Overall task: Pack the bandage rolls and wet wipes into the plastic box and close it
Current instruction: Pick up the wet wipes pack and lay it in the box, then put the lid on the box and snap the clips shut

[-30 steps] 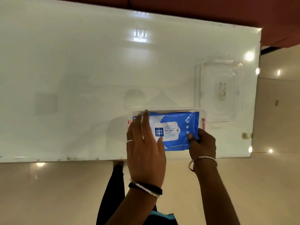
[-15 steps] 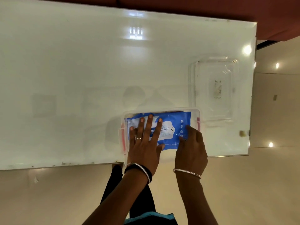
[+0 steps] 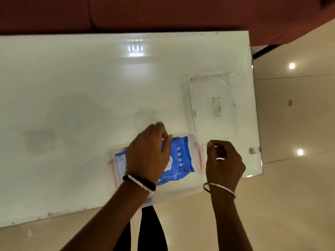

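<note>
The blue wet wipes pack point(image 3: 181, 158) lies inside the clear plastic box point(image 3: 196, 186), which has pink side latches and sits at the table's near edge. My left hand point(image 3: 148, 154) hovers over the pack's left half, its fingers curled toward the box's far rim; whether it grips anything is unclear. My right hand point(image 3: 223, 162) is just right of the box, off the pack, fingers loosely curled and holding nothing. The clear lid point(image 3: 210, 102) lies apart on the table, behind and to the right of the box. No bandage rolls are visible; the pack and hand cover the box's inside.
The glossy white table point(image 3: 81, 105) ends at its right edge close to the lid and box. A dark red sofa point(image 3: 163, 13) runs behind the table. Beige tiled floor point(image 3: 290, 205) lies to the right and in front.
Both hands pressed the wipes pack down into the box, then lifted. My right hand has moved off the pack to the right of the box. My left hand has risen toward the far rim.
</note>
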